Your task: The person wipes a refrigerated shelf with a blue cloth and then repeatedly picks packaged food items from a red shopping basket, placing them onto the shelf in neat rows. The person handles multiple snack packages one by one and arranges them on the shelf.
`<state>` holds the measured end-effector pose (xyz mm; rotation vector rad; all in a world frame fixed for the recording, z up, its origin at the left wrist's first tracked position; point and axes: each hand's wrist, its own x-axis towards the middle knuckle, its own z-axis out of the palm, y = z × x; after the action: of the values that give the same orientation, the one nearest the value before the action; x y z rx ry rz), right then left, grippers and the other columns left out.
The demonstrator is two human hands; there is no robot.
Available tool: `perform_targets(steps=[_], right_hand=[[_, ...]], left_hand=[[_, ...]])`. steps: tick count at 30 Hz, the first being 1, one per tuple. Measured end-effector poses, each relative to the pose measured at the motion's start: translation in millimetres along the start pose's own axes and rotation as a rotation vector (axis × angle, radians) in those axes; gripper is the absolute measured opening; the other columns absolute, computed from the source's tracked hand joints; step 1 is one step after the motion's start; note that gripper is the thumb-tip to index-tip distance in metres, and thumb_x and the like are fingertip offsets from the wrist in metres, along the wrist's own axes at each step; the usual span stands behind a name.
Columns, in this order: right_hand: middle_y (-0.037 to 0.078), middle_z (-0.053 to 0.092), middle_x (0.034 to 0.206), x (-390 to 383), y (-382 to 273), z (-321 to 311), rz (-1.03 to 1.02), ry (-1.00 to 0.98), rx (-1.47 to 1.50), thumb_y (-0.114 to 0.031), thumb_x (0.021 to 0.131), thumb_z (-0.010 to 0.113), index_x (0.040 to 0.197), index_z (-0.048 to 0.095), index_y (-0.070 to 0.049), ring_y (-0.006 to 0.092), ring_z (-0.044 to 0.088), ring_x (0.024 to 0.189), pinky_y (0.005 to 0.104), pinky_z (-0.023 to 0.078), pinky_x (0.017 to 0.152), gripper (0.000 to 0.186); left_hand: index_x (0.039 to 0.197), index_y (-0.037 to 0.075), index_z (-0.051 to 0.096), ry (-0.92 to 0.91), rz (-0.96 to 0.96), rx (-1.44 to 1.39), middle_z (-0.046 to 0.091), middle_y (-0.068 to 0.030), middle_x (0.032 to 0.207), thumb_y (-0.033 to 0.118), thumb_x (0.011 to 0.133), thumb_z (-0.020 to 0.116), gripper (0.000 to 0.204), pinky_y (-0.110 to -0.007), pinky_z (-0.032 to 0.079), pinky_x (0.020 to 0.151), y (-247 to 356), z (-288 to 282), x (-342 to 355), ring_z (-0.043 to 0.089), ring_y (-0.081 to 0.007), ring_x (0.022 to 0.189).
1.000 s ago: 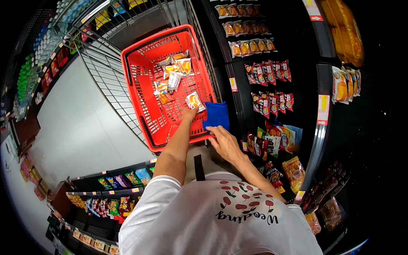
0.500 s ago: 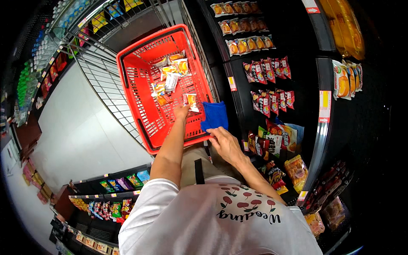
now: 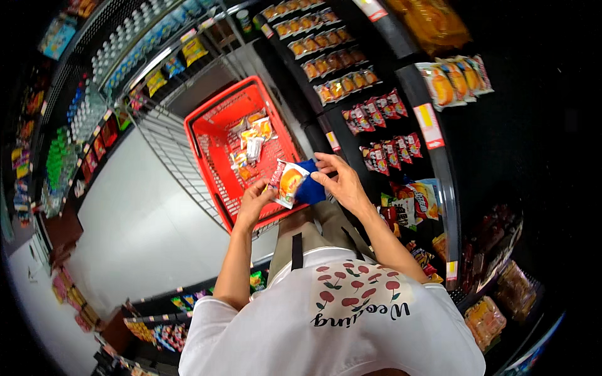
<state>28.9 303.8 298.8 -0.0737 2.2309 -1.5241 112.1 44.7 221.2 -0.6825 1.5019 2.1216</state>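
1. Red plastic basket (image 3: 216,135) sits upper centre of the frame on a wire cart (image 3: 169,147), with small snack packets (image 3: 251,141) lying inside.
2. Your left hand (image 3: 254,203), at centre, has its fingers closed on the lower edge of an orange-and-white snack packet (image 3: 287,183), held over the basket's near rim.
3. Your right hand (image 3: 342,183), just right of it, pinches a blue packet (image 3: 311,188) that touches the snack packet.
4. Shelves of red packets (image 3: 376,116) fill the right.
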Motion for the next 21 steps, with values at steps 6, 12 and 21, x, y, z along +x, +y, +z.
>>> perform_targets(steps=[6, 12, 21], right_hand=[[0.001, 0.069, 0.086, -17, -14, -45, 0.126, -0.03, 0.204, -0.023, 0.092, 0.079, 0.105, 0.071, -0.002, 0.0085, 0.059, 0.076, 0.0276, 0.051, 0.067, 0.026], [-0.004, 0.065, 0.08, -49, -11, -93, 0.099, 0.16, 0.414, -0.027, 0.097, 0.076, 0.094, 0.067, -0.007, 0.0035, 0.056, 0.069, 0.023, 0.047, 0.057, 0.022], [-0.005, 0.059, 0.077, -101, -25, -171, -0.135, 0.744, 0.523, -0.022, 0.1, 0.072, 0.092, 0.065, -0.006, 0.002, 0.05, 0.065, 0.021, 0.044, 0.055, 0.019]], left_hand=[[0.116, 0.004, 0.068, -0.183, 0.143, 0.229, 0.067, 0.0028, 0.104, 0.009, 0.094, 0.068, 0.022, -0.024, 0.049, 0.084, 52, 72, 1, 0.06, -0.0075, 0.093], [0.126, 0.005, 0.067, -0.236, 0.203, 0.209, 0.066, 0.0029, 0.097, 0.016, 0.097, 0.072, 0.031, -0.02, 0.043, 0.075, 117, 160, -13, 0.053, -0.0031, 0.083], [0.136, 0.003, 0.054, -0.378, 0.445, 0.302, 0.07, -0.0066, 0.106, 0.011, 0.096, 0.072, 0.044, -0.024, 0.052, 0.069, 146, 272, -5, 0.064, -0.0087, 0.087]])
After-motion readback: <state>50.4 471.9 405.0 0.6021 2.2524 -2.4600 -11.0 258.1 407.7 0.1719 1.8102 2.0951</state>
